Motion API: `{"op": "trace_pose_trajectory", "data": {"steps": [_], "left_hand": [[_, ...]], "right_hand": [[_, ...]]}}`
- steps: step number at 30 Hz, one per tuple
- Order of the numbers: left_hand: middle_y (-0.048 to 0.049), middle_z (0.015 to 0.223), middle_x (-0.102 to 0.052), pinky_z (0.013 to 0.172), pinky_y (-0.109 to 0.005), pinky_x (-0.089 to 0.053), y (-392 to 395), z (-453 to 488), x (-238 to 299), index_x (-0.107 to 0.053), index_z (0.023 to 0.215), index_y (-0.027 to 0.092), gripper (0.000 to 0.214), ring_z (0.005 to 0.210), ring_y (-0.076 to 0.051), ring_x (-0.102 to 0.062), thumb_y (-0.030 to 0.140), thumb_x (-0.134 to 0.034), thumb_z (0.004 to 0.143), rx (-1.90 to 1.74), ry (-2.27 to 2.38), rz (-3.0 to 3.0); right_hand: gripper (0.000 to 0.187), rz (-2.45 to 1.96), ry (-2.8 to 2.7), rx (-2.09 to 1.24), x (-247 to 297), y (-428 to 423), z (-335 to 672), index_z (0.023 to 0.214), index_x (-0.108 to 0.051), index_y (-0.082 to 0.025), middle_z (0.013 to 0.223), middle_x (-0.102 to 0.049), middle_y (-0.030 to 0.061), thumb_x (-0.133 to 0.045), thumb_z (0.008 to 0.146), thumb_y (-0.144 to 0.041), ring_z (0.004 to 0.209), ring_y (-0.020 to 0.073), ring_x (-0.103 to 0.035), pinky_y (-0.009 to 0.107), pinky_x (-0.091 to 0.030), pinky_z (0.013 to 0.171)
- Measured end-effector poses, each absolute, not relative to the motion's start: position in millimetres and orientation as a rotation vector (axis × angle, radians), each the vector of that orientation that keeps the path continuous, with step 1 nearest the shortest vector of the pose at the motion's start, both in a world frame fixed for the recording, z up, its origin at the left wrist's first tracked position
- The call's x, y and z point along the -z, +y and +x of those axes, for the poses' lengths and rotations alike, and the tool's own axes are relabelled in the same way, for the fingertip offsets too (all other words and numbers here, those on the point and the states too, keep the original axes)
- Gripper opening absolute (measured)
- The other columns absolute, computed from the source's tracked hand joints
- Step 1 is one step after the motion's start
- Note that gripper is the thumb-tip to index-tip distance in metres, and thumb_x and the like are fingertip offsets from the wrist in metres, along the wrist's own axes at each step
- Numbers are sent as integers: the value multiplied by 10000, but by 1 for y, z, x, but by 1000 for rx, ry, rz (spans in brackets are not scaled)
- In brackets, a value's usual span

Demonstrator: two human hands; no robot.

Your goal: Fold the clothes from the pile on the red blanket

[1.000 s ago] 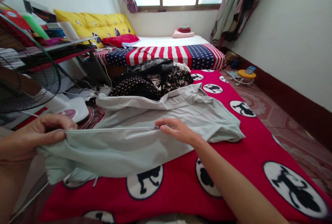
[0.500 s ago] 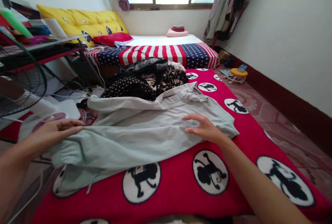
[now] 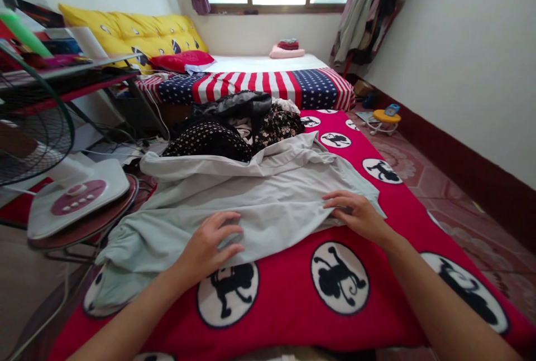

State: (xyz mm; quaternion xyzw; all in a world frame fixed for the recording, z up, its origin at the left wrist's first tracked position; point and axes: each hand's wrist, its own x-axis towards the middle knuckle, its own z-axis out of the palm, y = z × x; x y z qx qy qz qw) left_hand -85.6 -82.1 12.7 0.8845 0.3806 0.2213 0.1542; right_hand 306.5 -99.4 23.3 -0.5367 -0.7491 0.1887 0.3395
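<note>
The pale grey-green garment (image 3: 268,188) lies stretched sideways across the red blanket (image 3: 285,316), which is printed with dark monkey figures in white circles. From my end I see thin, soft cloth with shallow creases, gathered and puckered at its left end, bunched into heavier folds along the far edge. That far edge reaches up against the pile of dark clothes (image 3: 209,138), some dotted, some flowered.

My left hand (image 3: 215,241) is over the garment's near side, left of the middle, fingers parted and loosely curved, the thumb apart from them; it grips nothing, though I can't tell whether the fingertips press on the cloth. My right hand (image 3: 355,216) is at the garment's right part, fingers bent, tips at the fabric; from this view I can't make out whether it pinches any.
</note>
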Motion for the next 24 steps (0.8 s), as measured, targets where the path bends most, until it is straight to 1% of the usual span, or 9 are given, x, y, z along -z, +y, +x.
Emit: {"op": "trace_pose_trajectory", "data": {"steps": [3,5,7,10,12,13,16,19,24], "left_hand": [[-79,1137,-641,964,-360,-457,-54,-62,-19,-678,1022,226,218,1078,-223,-588,346,-529,919,-777,1177,2403],[-75,1077,-658,942,-352,-456,-35,-41,-23,-679,1025,206,202,1043,-225,-594,299,-549,901,-787,1228,2398],[-68,1007,-678,876,-340,-468,-20,-16,-25,-696,1006,204,197,987,-235,-607,295,-617,851,-691,1295,2416],[-44,853,-693,717,-297,-461,-7,13,-27,-736,858,230,130,827,-221,-627,313,-712,761,-512,1355,2421],[-27,772,-689,653,-276,-435,-1,22,-28,-732,735,240,40,751,-201,-622,279,-725,732,-493,1345,2414],[-20,755,-690,639,-270,-426,3,24,-30,-728,708,242,30,735,-195,-620,262,-720,729,-513,1341,2408],[-4,734,-698,620,-258,-420,16,20,-36,-724,740,233,54,697,-179,-618,270,-687,755,-625,1362,2340],[-12,736,-695,624,-252,-428,30,17,-41,-692,788,197,126,679,-168,-617,289,-612,822,-788,1434,2244],[-40,830,-697,691,-283,-425,42,24,-27,-652,866,209,162,785,-204,-636,330,-548,894,-934,1584,2273]], "right_hand": [[221,-1348,-1979,-514,-26,-107,303,819,-731,-226,1053,-699,59,-534,753,-149,945,206,-664,345,-517,863],[237,-1341,-2010,-520,-24,-112,301,806,-722,-224,1066,-692,61,-521,737,-117,959,207,-658,349,-513,868],[271,-1348,-2030,-498,-19,-115,299,835,-719,-228,1105,-676,63,-518,719,-87,1009,214,-641,361,-503,895],[319,-1325,-2053,-441,-10,-115,293,892,-727,-251,1154,-654,62,-534,717,-66,1068,226,-614,397,-479,942],[316,-1288,-2060,-404,-6,-115,289,879,-733,-267,1160,-653,54,-545,724,-67,1075,232,-608,424,-462,963],[308,-1270,-2041,-386,-4,-115,288,864,-733,-269,1159,-656,51,-545,728,-67,1075,234,-607,432,-457,968],[264,-1228,-1873,-333,-2,-119,286,859,-715,-259,1158,-657,57,-540,759,-88,1081,236,-608,425,-472,954],[210,-1231,-1732,-243,-1,-123,287,869,-702,-256,1131,-659,68,-553,794,-130,1074,243,-609,421,-487,935],[174,-1293,-1785,-69,10,-116,291,866,-690,-258,1087,-665,65,-573,798,-148,1066,256,-594,458,-464,948]]}}
